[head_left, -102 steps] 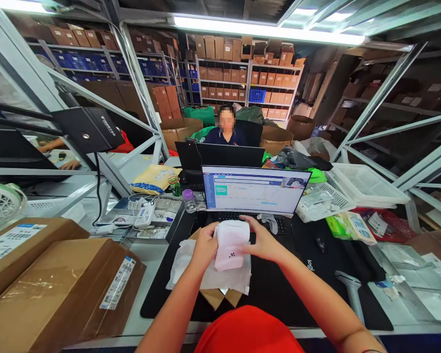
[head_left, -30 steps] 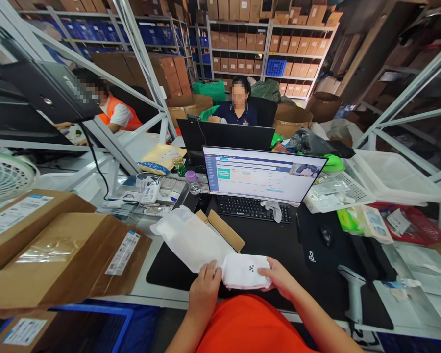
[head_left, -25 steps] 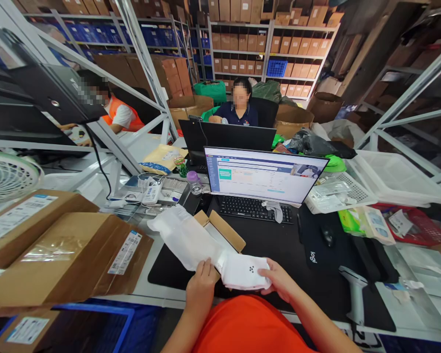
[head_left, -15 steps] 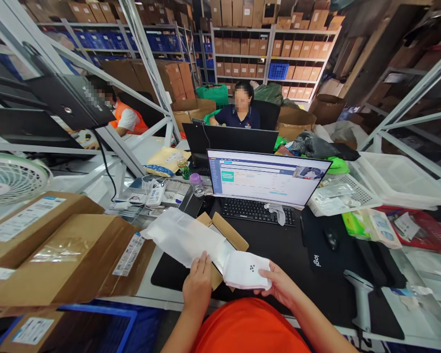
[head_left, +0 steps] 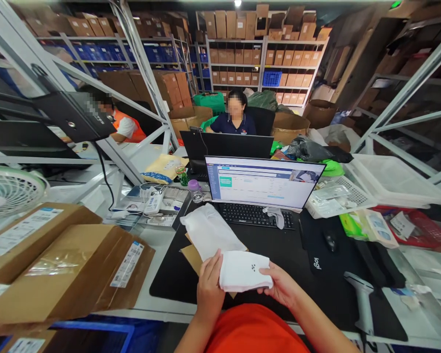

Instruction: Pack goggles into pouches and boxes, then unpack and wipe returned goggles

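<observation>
Tabletop (head_left: 162, 240) in pale grey fills the lower half of the frame, its middle covered by a wide black desk mat (head_left: 266, 241). At lower centre, above the mat, is a soft white folded item (head_left: 238, 274) with a cluster of small black dots. The right hand (head_left: 282, 285) grips its right end, thumb on top; the fingers of the left hand (head_left: 210, 287) lie together along its left edge, and whether they pinch it I cannot tell. Just above, a thin whitish pouch (head_left: 211, 230) overlaps a piece of brown cardboard (head_left: 191, 257). Mid-frame stands a lit flat monitor (head_left: 257, 181), a black keyboard (head_left: 240, 213) below it. Large brown cardboard boxes with white labels (head_left: 62, 274) crowd the lower left, near a round pale green fan (head_left: 12, 191). At lower right lies a grey handheld scanner (head_left: 364, 301); further up are a shallow white plastic crate (head_left: 389, 179) and a red plastic basket (head_left: 431, 233). At upper centre a person in a navy shirt (head_left: 238, 125) sits before metal shelving (head_left: 235, 65) stacked with brown cartons (head_left: 235, 78); at upper left, a person in an orange vest (head_left: 127, 126)
</observation>
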Demonstrator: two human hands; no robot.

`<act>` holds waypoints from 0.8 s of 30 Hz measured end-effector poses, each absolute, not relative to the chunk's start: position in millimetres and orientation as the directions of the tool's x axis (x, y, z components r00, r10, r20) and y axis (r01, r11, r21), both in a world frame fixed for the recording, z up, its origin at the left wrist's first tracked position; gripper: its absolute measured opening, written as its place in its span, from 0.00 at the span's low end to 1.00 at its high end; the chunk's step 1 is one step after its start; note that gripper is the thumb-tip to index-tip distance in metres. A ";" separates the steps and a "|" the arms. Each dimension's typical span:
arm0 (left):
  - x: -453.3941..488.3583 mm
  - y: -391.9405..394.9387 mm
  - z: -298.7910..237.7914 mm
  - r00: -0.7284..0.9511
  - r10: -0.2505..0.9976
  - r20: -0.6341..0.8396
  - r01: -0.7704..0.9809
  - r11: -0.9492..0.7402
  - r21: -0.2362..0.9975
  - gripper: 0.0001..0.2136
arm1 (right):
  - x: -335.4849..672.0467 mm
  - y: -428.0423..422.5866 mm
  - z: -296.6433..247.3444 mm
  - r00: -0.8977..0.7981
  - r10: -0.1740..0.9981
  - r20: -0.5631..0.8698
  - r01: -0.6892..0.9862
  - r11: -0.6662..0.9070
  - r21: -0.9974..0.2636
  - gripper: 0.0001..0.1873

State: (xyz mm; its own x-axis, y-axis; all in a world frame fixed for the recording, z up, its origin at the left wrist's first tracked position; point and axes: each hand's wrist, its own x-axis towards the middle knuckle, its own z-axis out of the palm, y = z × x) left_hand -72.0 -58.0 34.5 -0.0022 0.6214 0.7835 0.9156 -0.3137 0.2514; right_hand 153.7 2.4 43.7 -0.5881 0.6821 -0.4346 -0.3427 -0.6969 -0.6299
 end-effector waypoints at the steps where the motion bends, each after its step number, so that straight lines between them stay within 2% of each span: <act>1: -69.0 -55.5 34.4 -0.011 0.630 0.776 0.915 -0.307 0.262 0.26 | 151.5 -0.6 44.6 -0.542 0.718 -0.436 -0.384 -0.673 -0.632 0.27; 4: -58.9 -47.9 35.3 -0.031 0.676 0.736 0.905 -0.293 0.307 0.27 | 140.8 -10.6 46.6 -0.396 0.788 -0.472 -0.514 -0.616 -0.597 0.25; 7: -52.3 -40.7 38.7 -0.059 0.660 0.749 0.911 -0.272 0.311 0.27 | 132.9 -16.8 47.0 -0.324 0.754 -0.572 -0.644 -0.619 -0.450 0.21; 10: -53.3 -37.0 42.8 -0.047 0.640 0.767 0.919 -0.273 0.284 0.28 | 136.1 -15.9 48.3 -0.441 0.633 -0.637 -0.642 -0.718 -0.269 0.16; 13: -56.2 -37.8 44.7 0.044 0.626 0.779 0.904 -0.357 0.236 0.27 | 144.1 -10.9 51.6 -0.633 0.476 -0.611 -0.555 -0.829 -0.071 0.12; 15: -54.2 -39.4 44.4 0.052 0.628 0.777 0.888 -0.385 0.252 0.26 | 145.2 -9.0 53.3 -0.653 0.485 -0.583 -0.590 -0.807 -0.011 0.11; 18: -45.0 -40.1 44.4 -0.034 0.650 0.759 0.868 -0.358 0.345 0.24 | 137.4 -12.1 52.6 -0.529 0.636 -0.562 -0.708 -0.696 -0.120 0.07; 20: -39.1 -38.8 46.9 -0.100 0.673 0.733 0.844 -0.333 0.421 0.23 | 129.8 -17.3 51.4 -0.452 0.720 -0.526 -0.719 -0.643 -0.263 0.12; 22: -37.0 -36.5 51.4 -0.163 0.697 0.698 0.806 -0.315 0.502 0.22 | 123.9 -21.7 52.3 -0.449 0.750 -0.485 -0.669 -0.642 -0.374 0.17; 24: -39.1 -34.2 56.4 -0.226 0.699 0.678 0.765 -0.304 0.568 0.20 | 120.8 -22.8 56.8 -0.516 0.720 -0.464 -0.596 -0.691 -0.410 0.21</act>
